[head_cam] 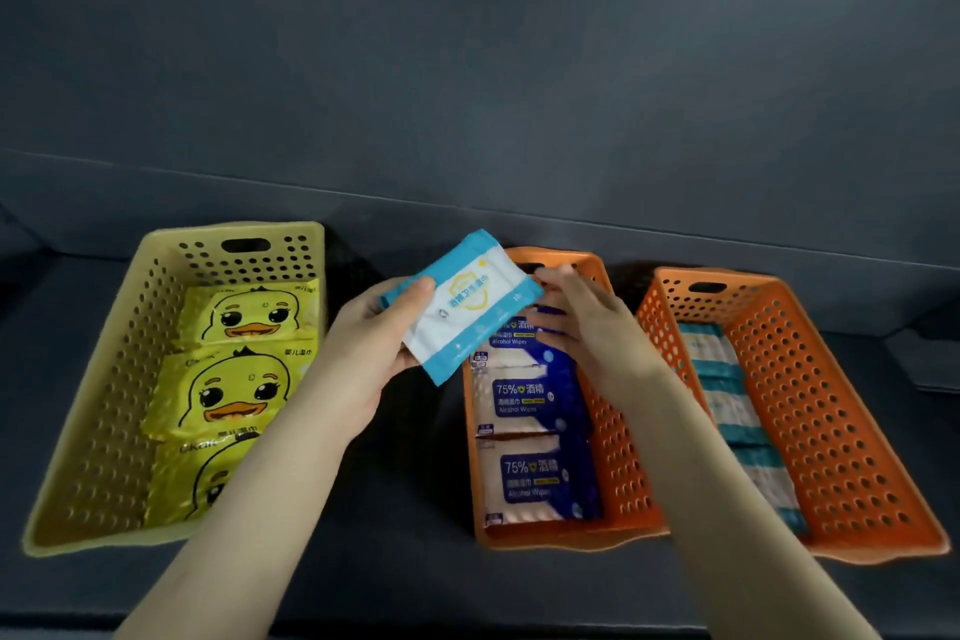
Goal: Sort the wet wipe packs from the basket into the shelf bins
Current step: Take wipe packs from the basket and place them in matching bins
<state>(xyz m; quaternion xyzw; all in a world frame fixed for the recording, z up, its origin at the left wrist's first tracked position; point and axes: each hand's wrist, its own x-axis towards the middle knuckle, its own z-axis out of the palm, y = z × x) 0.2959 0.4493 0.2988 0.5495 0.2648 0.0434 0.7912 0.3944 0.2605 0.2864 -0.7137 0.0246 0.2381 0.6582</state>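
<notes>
A dark blue-grey shelf (415,566) is stretching across the lower view, its surface lying in shadow. Behind it a plain dark back panel (467,42) is rising, a thin seam (363,196) slanting across it. A flat grey shape (930,364), too dim to identify, is lying at the right edge.

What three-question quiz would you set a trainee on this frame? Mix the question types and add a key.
1. True or false: the left hand grips the light blue pack.
2. The right hand is over which bin in the row? A. left B. middle C. right
3. Fill in: the duck packs lie in the ___ bin.

Key
1. True.
2. B, the middle orange bin, which holds dark blue alcohol wipe packs.
3. Yellow: the yellow bin.
</notes>
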